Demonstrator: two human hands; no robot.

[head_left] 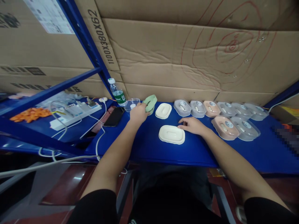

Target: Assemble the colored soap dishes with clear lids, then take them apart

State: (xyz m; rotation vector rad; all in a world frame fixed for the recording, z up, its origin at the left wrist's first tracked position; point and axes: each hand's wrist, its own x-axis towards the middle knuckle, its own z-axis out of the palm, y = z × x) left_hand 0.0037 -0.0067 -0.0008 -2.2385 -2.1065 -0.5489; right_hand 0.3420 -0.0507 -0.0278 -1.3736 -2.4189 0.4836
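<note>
My left hand [138, 114] is closed on the edge of a pale green oval plastic piece [151, 100], held tilted over the table's back left; part of another greenish piece shows beneath it. Just behind that hand lies a clear plastic lid [129, 105]. A cream oval dish [172, 134] with a recessed middle rests flat near the front. Beside its right end is my right hand [192, 125], fingers loosely bent and apart, thumb at the dish's rim; whether it touches I cannot tell. Behind stands a second cream dish [163, 111].
Several clear-lidded oval boxes in grey [197, 109] and peach [225, 128] stand at the right. At the left are a water bottle [118, 93], a phone [114, 117], a power strip [76, 115] with cables, and a blue rack post [84, 34]. Cardboard [158, 53] walls the back.
</note>
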